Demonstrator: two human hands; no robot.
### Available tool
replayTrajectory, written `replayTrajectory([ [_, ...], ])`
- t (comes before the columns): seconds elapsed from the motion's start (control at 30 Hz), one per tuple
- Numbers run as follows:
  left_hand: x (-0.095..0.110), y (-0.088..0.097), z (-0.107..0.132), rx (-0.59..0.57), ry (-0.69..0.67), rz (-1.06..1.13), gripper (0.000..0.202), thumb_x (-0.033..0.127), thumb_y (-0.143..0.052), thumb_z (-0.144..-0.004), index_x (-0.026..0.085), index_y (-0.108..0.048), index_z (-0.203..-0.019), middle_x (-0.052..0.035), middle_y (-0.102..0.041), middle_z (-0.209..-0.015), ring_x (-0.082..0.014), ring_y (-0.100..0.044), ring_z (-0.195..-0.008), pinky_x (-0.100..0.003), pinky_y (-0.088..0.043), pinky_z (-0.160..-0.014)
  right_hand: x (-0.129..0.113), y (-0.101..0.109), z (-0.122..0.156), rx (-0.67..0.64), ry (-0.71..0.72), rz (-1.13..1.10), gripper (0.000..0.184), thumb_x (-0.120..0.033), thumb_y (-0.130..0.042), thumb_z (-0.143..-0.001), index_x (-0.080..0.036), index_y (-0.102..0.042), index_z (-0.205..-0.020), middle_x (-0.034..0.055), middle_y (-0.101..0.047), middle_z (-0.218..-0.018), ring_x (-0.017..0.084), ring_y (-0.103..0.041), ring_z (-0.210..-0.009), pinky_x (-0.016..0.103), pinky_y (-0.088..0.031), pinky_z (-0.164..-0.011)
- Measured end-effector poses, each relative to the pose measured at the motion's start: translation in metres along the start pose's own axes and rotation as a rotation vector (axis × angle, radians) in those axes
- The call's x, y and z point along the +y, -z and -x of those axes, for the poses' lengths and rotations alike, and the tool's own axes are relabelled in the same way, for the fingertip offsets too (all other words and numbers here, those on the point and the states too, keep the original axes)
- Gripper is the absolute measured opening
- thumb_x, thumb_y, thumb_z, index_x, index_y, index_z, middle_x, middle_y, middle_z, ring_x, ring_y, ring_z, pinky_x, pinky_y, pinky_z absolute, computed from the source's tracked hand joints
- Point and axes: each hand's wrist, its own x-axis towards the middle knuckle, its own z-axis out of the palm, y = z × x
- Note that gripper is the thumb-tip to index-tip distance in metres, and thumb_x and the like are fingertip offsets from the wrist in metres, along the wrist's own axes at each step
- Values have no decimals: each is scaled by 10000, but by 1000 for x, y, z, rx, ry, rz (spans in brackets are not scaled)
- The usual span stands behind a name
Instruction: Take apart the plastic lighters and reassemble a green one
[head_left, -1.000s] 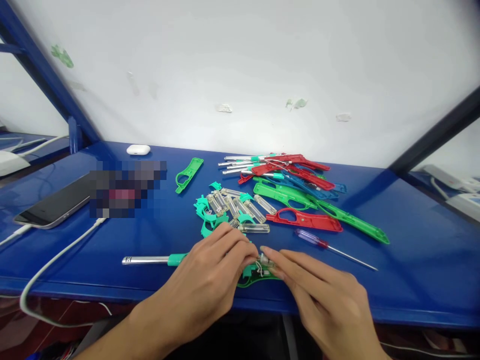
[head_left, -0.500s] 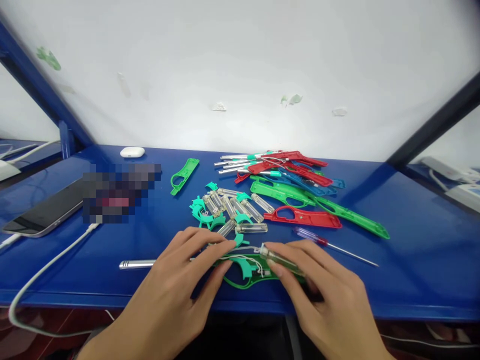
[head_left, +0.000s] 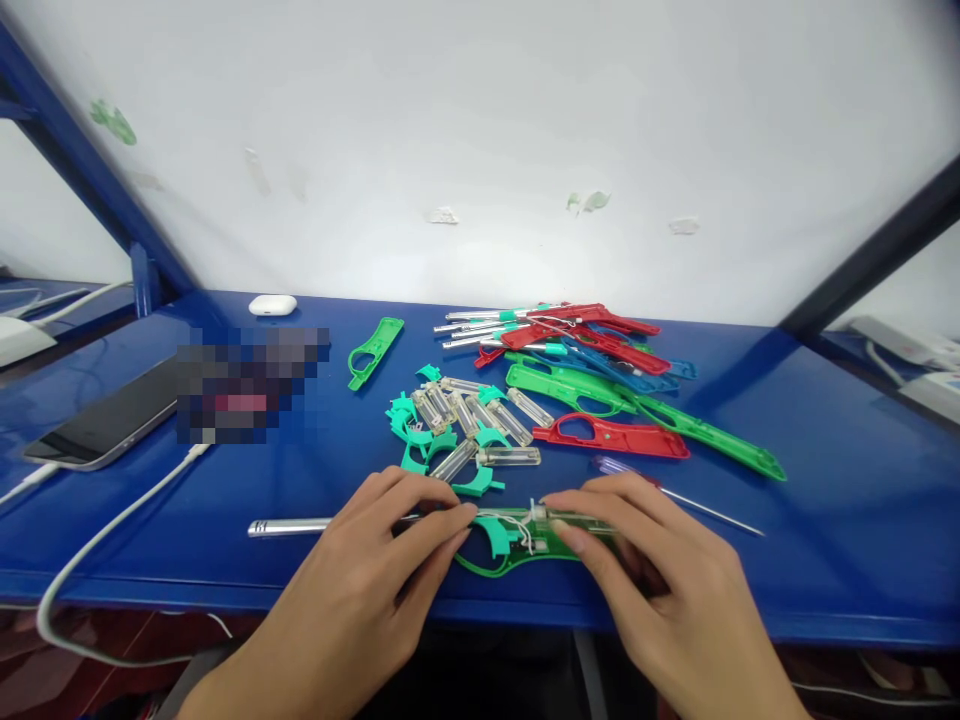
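Observation:
A green gas lighter shell half (head_left: 491, 570) lies near the table's front edge, its metal barrel (head_left: 289, 527) pointing left. In its handle loop sits a teal trigger (head_left: 496, 535), with white wires (head_left: 529, 535) beside it. My left hand (head_left: 386, 570) is closed over the barrel end of the shell, thumb and forefinger pinching the thin tube there; the fingertips partly hide it. My right hand (head_left: 660, 570) grips a clear fuel tank (head_left: 581, 519) lengthwise at the shell's handle. Whether the tank is fully seated I cannot tell.
Behind my hands lie several clear tanks (head_left: 510, 457) and teal triggers (head_left: 480, 482). Farther back is a pile of red shells (head_left: 637, 440), green and blue ones, and metal barrels. A screwdriver (head_left: 712, 510) lies right; a phone (head_left: 105, 415) and white cable (head_left: 127, 510) lie left.
My right hand has lowered the clear tank into line with the green shell's handle. The thin tube, looped above the shell before, now lies lower along it. The view has shifted slightly.

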Motion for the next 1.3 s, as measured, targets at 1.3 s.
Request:
replayTrajectory([
  [1.3, -2, -1, 1, -62, 23, -50, 176, 123, -512, -1115, 205, -637, -1207, -42, -652, -1158, -164, -639, -1058, -319, -553, -966, 4, -1, 1, -45, -29, -5, 253, -245, -593, -1094, -370, -799, -1172, -8, -690, -1152, 107, -764, -858, 195, -595, -735],
])
